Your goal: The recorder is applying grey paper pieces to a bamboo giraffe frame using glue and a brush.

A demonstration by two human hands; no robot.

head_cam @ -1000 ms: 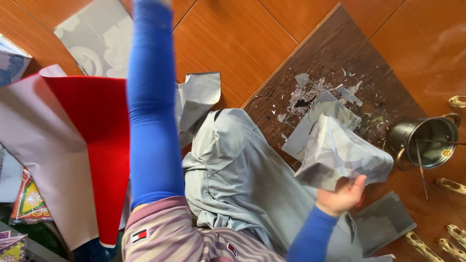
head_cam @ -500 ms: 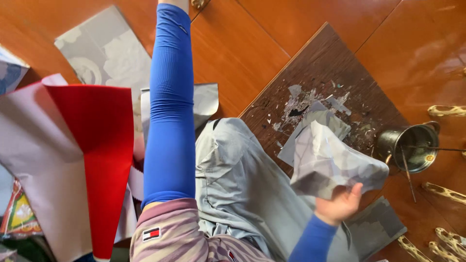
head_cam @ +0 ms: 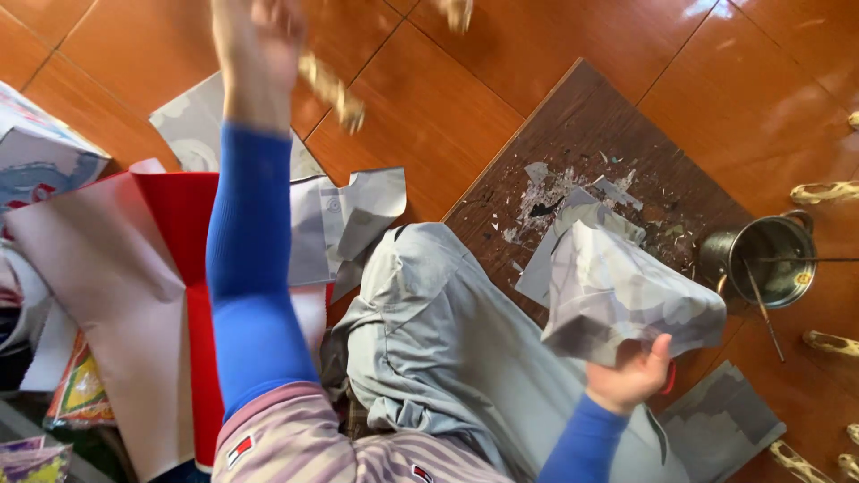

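Orange tiled floor [head_cam: 555, 54]; on it a dark wooden board [head_cam: 617, 134] littered with paper scraps, a steel pot [head_cam: 769, 259] at its right edge. Right hand [head_cam: 631, 376] clasps a crumpled grey paper sheet [head_cam: 626, 295], held above the lap, over the board's near edge. Left hand [head_cam: 255, 45] raised, blurred, a small yellowish piece [head_cam: 333, 89] just beside it; whether it grips, cannot tell.

A steel pot [head_cam: 771, 259] stands at the right of the frame on the orange tiled floor [head_cam: 573, 36]. Beside it lies a dark wooden board [head_cam: 617, 134] with paper scraps [head_cam: 546, 192]. A red sheet [head_cam: 183, 224] lies at the left.
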